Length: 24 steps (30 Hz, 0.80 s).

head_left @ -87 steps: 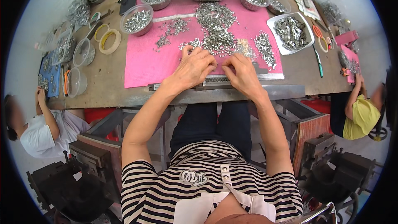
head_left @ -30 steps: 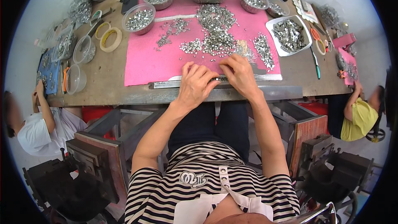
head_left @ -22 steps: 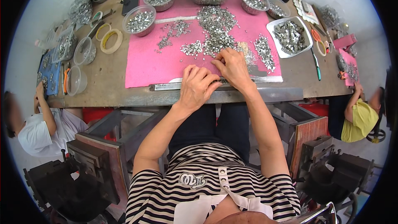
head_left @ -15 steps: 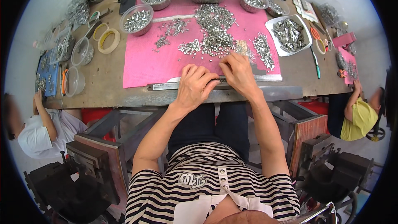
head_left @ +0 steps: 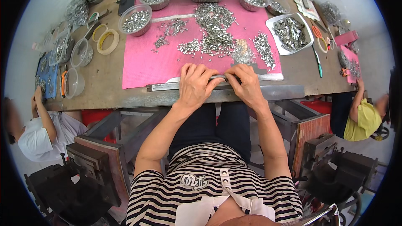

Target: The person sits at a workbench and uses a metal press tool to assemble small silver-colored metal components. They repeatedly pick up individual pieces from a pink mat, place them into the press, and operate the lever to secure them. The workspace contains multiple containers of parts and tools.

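My left hand (head_left: pixel 196 86) and my right hand (head_left: pixel 246 84) meet at the table's front edge, thumbs and fingers closed. Between their fingertips a short row of small metal pieces (head_left: pixel 218 78) shows, mostly hidden by the fingers. It lies along a long metal bar (head_left: pixel 165 86) with a channel. Just beyond the hands is a heap of small silver metal pieces (head_left: pixel 217 42) on a pink mat (head_left: pixel 142 65). A bundle of thin metal pins (head_left: pixel 243 54) rests past my right hand, beside another strip of loose silver pieces (head_left: pixel 264 50).
Plastic tubs of metal pieces (head_left: pixel 136 19) line the back. A white dish (head_left: pixel 310 37) of darker pieces stands right, near a green-handled tool (head_left: pixel 319 67). Tape rolls (head_left: pixel 108 42) and a clear cup (head_left: pixel 74 83) are left. Two people sit at either side.
My right hand has come down from beside the pin bundle to the bar, and its fingers now meet my left hand's. My left hand has barely moved.
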Tool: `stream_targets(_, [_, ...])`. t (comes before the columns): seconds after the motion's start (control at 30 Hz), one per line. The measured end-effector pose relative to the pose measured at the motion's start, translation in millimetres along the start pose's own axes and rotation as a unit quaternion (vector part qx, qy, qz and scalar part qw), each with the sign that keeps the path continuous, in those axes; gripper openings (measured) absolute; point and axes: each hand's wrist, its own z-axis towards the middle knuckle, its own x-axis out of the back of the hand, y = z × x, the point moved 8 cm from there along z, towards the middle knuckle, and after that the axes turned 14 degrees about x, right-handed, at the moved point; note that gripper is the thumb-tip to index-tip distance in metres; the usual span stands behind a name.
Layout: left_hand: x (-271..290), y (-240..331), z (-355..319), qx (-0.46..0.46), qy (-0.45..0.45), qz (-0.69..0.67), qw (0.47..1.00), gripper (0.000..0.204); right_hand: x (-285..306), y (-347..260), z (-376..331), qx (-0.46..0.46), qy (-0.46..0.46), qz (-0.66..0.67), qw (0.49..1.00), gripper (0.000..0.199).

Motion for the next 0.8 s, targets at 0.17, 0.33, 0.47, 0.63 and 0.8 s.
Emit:
stream_targets(0.17, [-6, 3, 0, 0.011, 0.009, 0.03, 0.999, 0.03, 2, 4, 23, 0.041, 0.017, -0.111, 0.993, 0.023])
stream_targets(0.33, [-10, -5, 11, 0.026, -0.063, 0.016, 0.998, 0.03, -11, 1, 17, 0.08, -0.062, -0.158, 0.982, 0.029])
stream_targets(0.47, [-12, -9, 34, -0.019, -0.064, 0.042, 0.997, 0.039, -2, -7, 7, 0.057, -0.102, -0.065, 0.991, 0.024])
stream_targets(0.63, [-24, -19, 29, -0.036, -0.196, 0.092, 0.976, 0.045, 17, 7, 4, 0.011, -0.043, -0.054, 0.998, 0.018])
stream_targets(0.8, [-2, -26, 7, 0.012, -0.224, 0.031, 0.974, 0.035, 6, 17, 11, 0.0, -0.019, -0.071, 0.997, 0.015])
